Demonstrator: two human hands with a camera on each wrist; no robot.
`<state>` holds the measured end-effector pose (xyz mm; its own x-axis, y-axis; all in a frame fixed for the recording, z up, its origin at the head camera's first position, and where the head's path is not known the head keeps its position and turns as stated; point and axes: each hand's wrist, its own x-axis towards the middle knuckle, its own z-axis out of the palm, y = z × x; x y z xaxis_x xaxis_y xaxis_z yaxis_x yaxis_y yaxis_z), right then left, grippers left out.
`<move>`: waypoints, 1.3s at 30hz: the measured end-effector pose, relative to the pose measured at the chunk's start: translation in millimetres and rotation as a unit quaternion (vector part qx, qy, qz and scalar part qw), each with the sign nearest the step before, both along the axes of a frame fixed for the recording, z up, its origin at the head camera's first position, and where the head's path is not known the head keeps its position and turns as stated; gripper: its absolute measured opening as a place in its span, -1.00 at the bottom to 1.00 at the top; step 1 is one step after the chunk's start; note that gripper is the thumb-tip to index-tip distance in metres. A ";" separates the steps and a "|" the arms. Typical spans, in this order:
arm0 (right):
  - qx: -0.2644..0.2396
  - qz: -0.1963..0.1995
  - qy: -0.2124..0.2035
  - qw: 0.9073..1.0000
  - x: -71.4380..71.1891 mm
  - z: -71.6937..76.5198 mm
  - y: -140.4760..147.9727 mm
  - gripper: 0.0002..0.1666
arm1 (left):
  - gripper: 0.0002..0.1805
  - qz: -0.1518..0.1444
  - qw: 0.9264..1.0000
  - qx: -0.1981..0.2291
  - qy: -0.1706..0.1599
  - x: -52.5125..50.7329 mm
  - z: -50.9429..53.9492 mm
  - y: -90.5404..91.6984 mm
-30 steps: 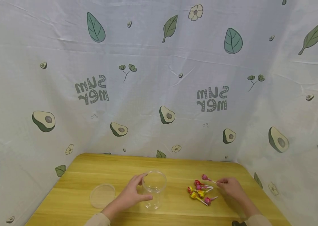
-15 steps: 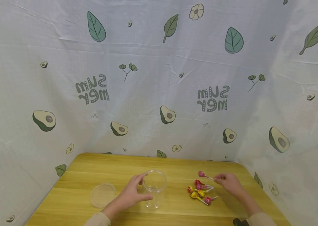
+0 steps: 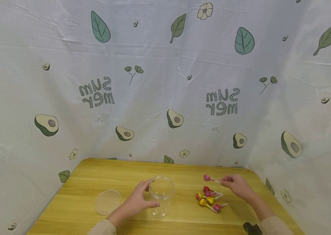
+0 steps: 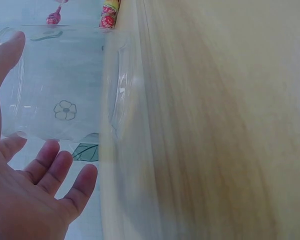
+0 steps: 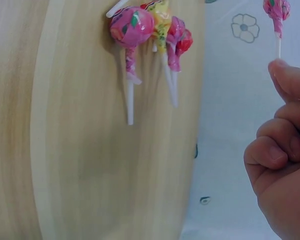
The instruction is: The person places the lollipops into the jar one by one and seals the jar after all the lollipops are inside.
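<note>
While the right hand [image 3: 236, 186] pinches the white stick of a pink-wrapped, round-headed lollipop [image 3: 207, 178] between thumb and forefinger, the left hand [image 3: 141, 198] holds a clear, colourless plastic jar [image 3: 167, 199] with its thumb on the near side and its fingers curved about the far side. The pinch sits at the free end of the stick, so the wrapped head points away from the right fingertips, leftward, toward the jar's side of the table. In the right wrist view the other fingers of that hand are folded into the palm, and the held head shows above the fingertips.

Nearer the person than that pinch, and a little to its left, a loose heap of lollipops in red, pink and yellow wrappers [image 3: 210, 200] rests on the yellowish wood-grain table [image 3: 183, 222], the sticks mostly pointing right. The jar stands upright within the left hand's grasp, open mouth upward, well apart from the right hand. To the left of the left hand, beside its wrist, lies a flat, round, transparent lid [image 3: 108, 202]. Beyond both hands hangs a whitish cloth [image 3: 153, 52] printed with avocados, leaves and flowers.
</note>
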<state>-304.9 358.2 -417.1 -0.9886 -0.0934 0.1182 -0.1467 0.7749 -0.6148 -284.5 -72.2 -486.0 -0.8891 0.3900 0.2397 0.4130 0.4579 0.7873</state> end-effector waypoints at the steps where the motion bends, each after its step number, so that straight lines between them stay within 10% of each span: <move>1: 0.002 0.004 0.002 1.000 0.4 1.7 -1.8 -0.73 | -0.01 -0.001 1.000 0.001 0.000 0.0 -0.3 -0.1; 39: 0.023 0.174 0.012 0.984 -8.0 56.3 -82.6 -0.81 | -0.01 -0.006 1.000 -0.002 0.004 -2.4 -2.7 1.1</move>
